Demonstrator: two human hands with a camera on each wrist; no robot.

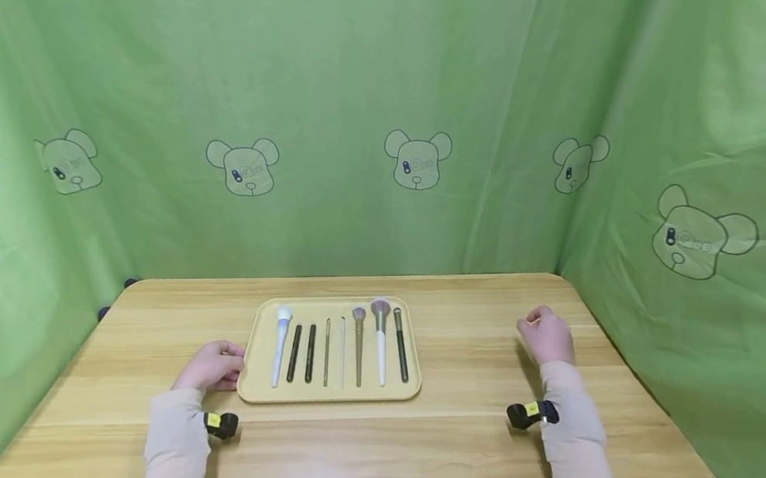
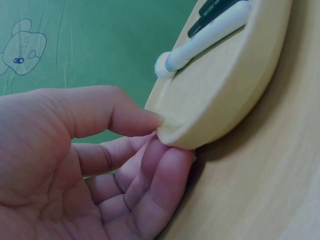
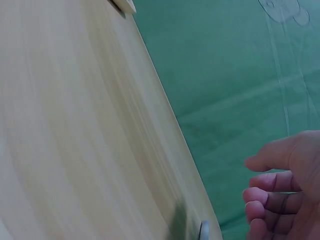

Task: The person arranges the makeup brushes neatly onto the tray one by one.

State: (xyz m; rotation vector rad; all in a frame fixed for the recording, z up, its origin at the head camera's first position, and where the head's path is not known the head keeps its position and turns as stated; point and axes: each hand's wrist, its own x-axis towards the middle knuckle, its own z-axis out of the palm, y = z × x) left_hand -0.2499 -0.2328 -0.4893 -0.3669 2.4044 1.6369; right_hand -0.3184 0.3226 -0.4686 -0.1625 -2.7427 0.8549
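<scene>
A pale yellow tray lies on the wooden table, with several makeup brushes in a row on it. At its left end is a white-handled brush with a white tip; near its right end are a large fluffy brush and a dark-handled brush. My left hand pinches the tray's left rim, thumb on top and fingers below, as the left wrist view shows. Well to the right of the tray, my right hand is over the table, its fingers loosely curled around nothing.
The wooden table has its far edge along a green curtain printed with bear heads, which also encloses the left and right sides. A small grey curved object shows at the bottom of the right wrist view; its kind is unclear.
</scene>
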